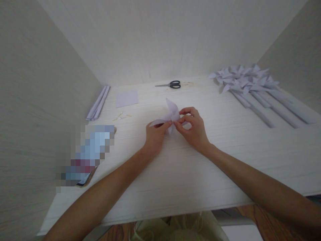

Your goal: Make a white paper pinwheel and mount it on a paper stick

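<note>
A pale lilac folded paper pinwheel (pixel 172 113) is held just above the white table (pixel 225 157) at its middle. My left hand (pixel 155 135) pinches its lower left flap between thumb and fingers. My right hand (pixel 192 129) grips its centre from the right, fingertips meeting the left hand's. The paper's pointed vanes stick up and out to the left; its underside is hidden by my fingers.
Black-handled scissors (pixel 171 84) lie at the back. A flat lilac square sheet (pixel 127 98) and rolled paper sticks (pixel 98 102) lie back left, small paper scraps (pixel 121 116) beside them. Several finished pinwheels on sticks (pixel 250 87) fill the back right. A blurred flat object (pixel 87 154) lies left.
</note>
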Available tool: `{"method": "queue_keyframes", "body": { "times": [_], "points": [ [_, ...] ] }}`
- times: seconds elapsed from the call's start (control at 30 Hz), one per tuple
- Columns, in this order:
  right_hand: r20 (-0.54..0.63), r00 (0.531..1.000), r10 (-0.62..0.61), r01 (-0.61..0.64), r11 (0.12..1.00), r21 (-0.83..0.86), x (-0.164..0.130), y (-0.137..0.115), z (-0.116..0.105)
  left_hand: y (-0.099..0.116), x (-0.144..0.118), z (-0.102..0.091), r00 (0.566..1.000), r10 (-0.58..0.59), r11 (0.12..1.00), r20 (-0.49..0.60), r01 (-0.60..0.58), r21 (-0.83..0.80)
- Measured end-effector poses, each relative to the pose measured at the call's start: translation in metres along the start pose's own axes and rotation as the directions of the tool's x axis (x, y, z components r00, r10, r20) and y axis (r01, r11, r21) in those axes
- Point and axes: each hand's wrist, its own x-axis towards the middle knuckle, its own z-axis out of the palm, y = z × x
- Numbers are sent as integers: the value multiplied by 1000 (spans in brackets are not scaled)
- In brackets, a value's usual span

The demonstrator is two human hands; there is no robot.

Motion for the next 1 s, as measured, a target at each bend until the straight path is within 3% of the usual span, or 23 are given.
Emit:
{"method": "queue_keyframes", "body": {
  "times": [0.73,1.0],
  "points": [
    [89,994,68,-88,965,245,4,9,-3,2,-1,1,1000,-8,999,2,8,-44],
    [96,995,34,-54,974,219,3,7,-1,-1,1,1,999,15,999,40,-13,-40]
  ]
}}
